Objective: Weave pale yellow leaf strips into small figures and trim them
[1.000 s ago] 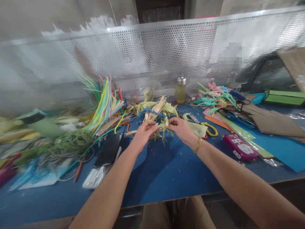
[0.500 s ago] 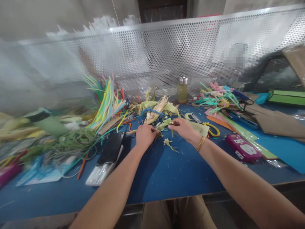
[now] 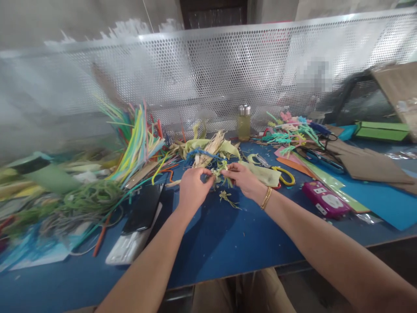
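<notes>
Between my two hands is a small bunch of pale green corn husk strips (image 3: 217, 175), frayed at the ends. My left hand (image 3: 194, 188) pinches its left side with thumb and forefinger. On the right side, the fingertips of my right hand (image 3: 241, 177) close on the same strips. Just behind lies a heap of dried husks (image 3: 213, 148) with a tangle of blue fibre (image 3: 199, 155). A loose frayed husk piece (image 3: 226, 198) rests on the blue table in front of my hands. Scissors with yellow handles (image 3: 286, 176) lie right of my right hand, beside a flat husk piece (image 3: 265, 174).
Colourful pipe cleaners (image 3: 137, 148) and green cord (image 3: 94, 193) pile up at left, near a black phone (image 3: 143, 208). A lidded bottle (image 3: 243, 124) stands at the back. A purple case (image 3: 325, 199), coloured paper and cardboard (image 3: 374, 163) lie at right.
My hands have come closer together, and my left hand now pinches the husk strips alongside my right. The whole view has shifted slightly, so the table things appear farther left.
</notes>
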`<action>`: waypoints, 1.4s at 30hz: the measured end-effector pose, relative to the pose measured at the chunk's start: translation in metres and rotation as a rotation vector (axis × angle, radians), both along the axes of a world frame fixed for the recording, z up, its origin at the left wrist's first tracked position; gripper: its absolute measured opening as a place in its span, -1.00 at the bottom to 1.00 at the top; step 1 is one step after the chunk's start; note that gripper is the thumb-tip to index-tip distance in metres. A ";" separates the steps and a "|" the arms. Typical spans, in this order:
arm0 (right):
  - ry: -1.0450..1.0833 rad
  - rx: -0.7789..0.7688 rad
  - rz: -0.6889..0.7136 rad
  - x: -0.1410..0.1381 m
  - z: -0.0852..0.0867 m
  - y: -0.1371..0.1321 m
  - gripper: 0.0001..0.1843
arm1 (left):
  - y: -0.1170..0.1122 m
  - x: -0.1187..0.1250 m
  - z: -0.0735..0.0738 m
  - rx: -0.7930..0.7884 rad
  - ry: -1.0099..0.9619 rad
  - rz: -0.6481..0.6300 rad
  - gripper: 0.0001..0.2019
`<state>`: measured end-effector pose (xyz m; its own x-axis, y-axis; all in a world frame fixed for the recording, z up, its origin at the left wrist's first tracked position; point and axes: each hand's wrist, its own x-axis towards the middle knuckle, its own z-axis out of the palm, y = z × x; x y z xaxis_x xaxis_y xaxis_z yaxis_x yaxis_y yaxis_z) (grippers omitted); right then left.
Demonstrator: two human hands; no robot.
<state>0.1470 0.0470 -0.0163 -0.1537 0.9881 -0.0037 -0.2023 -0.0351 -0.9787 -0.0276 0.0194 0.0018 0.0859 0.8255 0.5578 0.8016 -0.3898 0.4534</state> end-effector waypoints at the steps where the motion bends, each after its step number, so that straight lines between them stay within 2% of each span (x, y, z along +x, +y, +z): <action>1: 0.013 0.015 0.001 -0.001 0.000 -0.001 -0.59 | -0.002 0.003 0.001 -0.005 0.011 -0.011 -0.89; 4: 0.022 0.060 -0.006 -0.004 0.003 -0.004 -0.58 | -0.005 0.008 0.000 -0.056 -0.019 -0.069 -0.90; 7: 0.017 0.062 -0.012 -0.004 0.004 -0.004 -0.58 | -0.005 0.010 -0.006 -0.130 -0.148 -0.135 -0.88; 9: 0.038 0.050 -0.034 -0.003 0.004 -0.002 -0.59 | -0.003 0.010 -0.010 -0.169 -0.239 -0.175 -0.76; 12: 0.106 0.048 -0.139 0.003 0.006 0.004 -0.58 | 0.000 0.009 -0.013 -0.212 -0.262 -0.214 -0.62; 15: 0.147 0.066 -0.259 0.016 0.009 0.012 -0.58 | 0.002 0.002 -0.008 -0.258 -0.266 -0.223 -0.75; 18: 0.186 0.073 -0.353 0.030 0.014 0.018 -0.60 | 0.005 -0.012 0.003 -0.288 -0.334 -0.147 -0.86; 20: 0.213 0.063 -0.398 0.036 0.017 0.020 -0.60 | 0.007 -0.026 0.009 -0.257 -0.356 -0.005 -0.83; 23: 0.191 0.073 -0.387 0.038 0.019 0.019 -0.60 | 0.009 -0.041 0.014 -0.055 -0.202 0.203 -0.82; 24: 0.167 0.085 -0.354 0.037 0.019 0.017 -0.59 | 0.009 -0.043 0.015 0.031 -0.147 0.223 -0.81; 26: 0.121 0.105 -0.262 0.031 0.019 0.012 -0.59 | 0.008 -0.039 0.014 0.111 -0.124 0.159 -0.77; 27: 0.100 0.112 -0.206 0.028 0.019 0.010 -0.58 | 0.007 -0.034 0.013 0.079 -0.169 0.087 -0.76; 30: 0.043 0.137 -0.063 0.017 0.017 0.001 -0.57 | 0.003 -0.013 0.008 -0.171 -0.366 -0.142 -0.72; 32: 0.011 0.158 0.002 0.012 0.016 -0.002 -0.58 | 0.000 -0.002 0.004 -0.311 -0.436 -0.213 -0.71; 37: -0.011 0.152 0.050 0.008 0.012 -0.003 -0.59 | -0.003 0.004 -0.004 -0.526 -0.651 -0.254 -0.79; 42: 0.012 0.047 0.004 0.014 0.007 0.004 -0.62 | 0.004 0.000 -0.006 -0.707 -1.081 -0.182 -0.75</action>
